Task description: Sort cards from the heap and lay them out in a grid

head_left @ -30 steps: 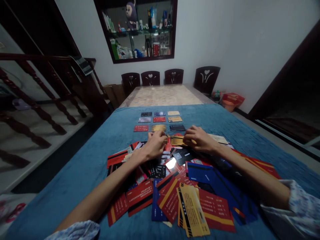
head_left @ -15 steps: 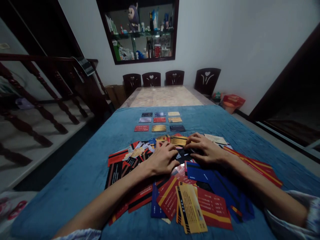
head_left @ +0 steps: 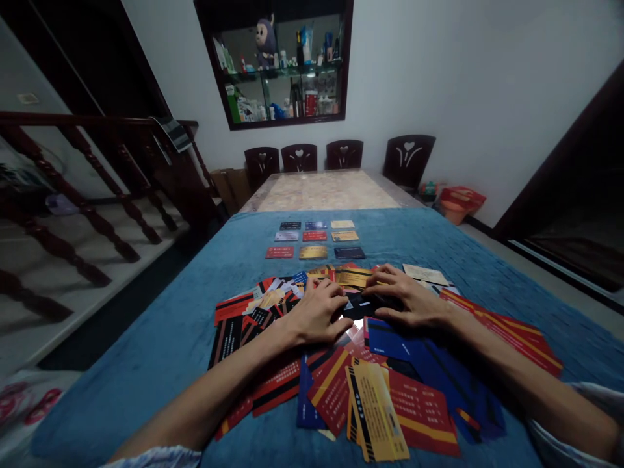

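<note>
A spread heap of bank-style cards in red, black, blue and gold covers the near part of the cloth. My left hand [head_left: 319,312] lies palm down on its middle, fingers bent and apart. Facing it, my right hand [head_left: 407,296] rests on the heap with fingers spread. A black card [head_left: 359,304] shows between the two hands, near both sets of fingertips. Blue cards [head_left: 390,339] lie just below my right hand. Nearest me are a yellow card [head_left: 377,409] and a red card with a yellow stripe [head_left: 424,411]. My palms hide some cards.
Beyond the heap, several cards lie in three rows, with a gold card [head_left: 313,252] in the front row. A blue cloth [head_left: 234,260] covers the table, whose marble-like top [head_left: 336,188] shows at the far end. Chairs [head_left: 409,159] stand behind; a wooden railing [head_left: 97,188] is at left.
The camera view has shifted slightly, so everything sits a little lower and to the right. My right fingers have moved slightly over the black card. The cards look nearly unchanged.
</note>
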The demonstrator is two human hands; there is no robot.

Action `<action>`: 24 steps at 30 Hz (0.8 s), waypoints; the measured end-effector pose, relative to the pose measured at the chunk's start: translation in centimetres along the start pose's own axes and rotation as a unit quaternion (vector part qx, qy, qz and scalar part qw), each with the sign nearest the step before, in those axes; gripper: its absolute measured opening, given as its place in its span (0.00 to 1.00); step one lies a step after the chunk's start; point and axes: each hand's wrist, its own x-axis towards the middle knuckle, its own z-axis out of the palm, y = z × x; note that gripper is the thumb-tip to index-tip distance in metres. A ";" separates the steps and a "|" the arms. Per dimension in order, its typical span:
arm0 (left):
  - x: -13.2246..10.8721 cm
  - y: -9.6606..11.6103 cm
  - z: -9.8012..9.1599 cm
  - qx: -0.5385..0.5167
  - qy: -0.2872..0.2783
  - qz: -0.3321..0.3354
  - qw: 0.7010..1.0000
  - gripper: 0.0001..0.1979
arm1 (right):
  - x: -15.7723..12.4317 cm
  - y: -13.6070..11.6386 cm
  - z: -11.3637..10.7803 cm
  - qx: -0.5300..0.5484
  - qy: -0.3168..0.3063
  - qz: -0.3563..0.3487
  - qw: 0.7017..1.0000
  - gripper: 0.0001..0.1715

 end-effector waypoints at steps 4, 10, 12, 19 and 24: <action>0.0 -0.4 -0.3 0.007 0.009 0.007 1.000 0.11 | 0.1 0.0 -0.1 0.011 0.012 -0.019 1.000 0.19; 0.1 -1.4 -0.4 0.009 0.037 0.020 0.999 0.09 | 0.1 0.5 0.7 0.003 0.087 -0.067 0.994 0.15; 0.1 -1.7 -0.4 0.010 0.058 0.020 0.998 0.10 | 0.2 0.7 1.2 -0.015 0.127 -0.074 0.989 0.13; 0.3 -2.6 0.3 0.023 0.130 0.002 0.991 0.14 | 0.8 0.7 2.3 -0.081 0.243 -0.072 0.964 0.10; 0.3 -2.8 0.6 0.003 0.160 -0.012 0.987 0.12 | 1.2 0.0 2.4 -0.076 0.269 -0.048 0.959 0.11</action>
